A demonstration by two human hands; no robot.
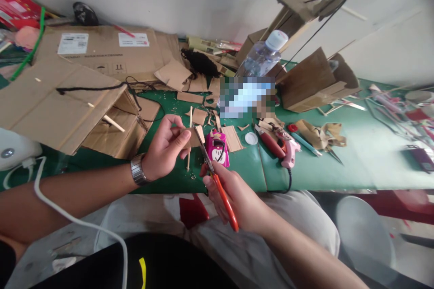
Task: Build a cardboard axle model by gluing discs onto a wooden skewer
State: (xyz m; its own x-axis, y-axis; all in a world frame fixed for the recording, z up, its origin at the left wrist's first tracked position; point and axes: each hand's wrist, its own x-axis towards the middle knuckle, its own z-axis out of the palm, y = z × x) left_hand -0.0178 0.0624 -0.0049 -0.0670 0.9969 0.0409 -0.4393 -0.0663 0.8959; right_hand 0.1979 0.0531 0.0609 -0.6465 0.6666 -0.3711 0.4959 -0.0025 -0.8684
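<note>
My left hand (166,146), with a metal watch on its wrist, pinches a thin wooden stick (189,140) and a small cardboard piece (195,136) over the near edge of the green table (339,162). My right hand (237,196) grips orange-handled scissors (217,178). Their blades point up to the cardboard piece and touch it beside the stick. Both hands hover above my lap, just in front of a small pink box (217,147).
Flattened cardboard sheets (68,86) cover the left of the table. A plastic bottle (261,56), cardboard constructions (315,79), a pink glue gun (288,151), a red-handled tool (269,141), black yarn (200,61) and cardboard scraps lie behind. A white cable (68,216) crosses my left arm.
</note>
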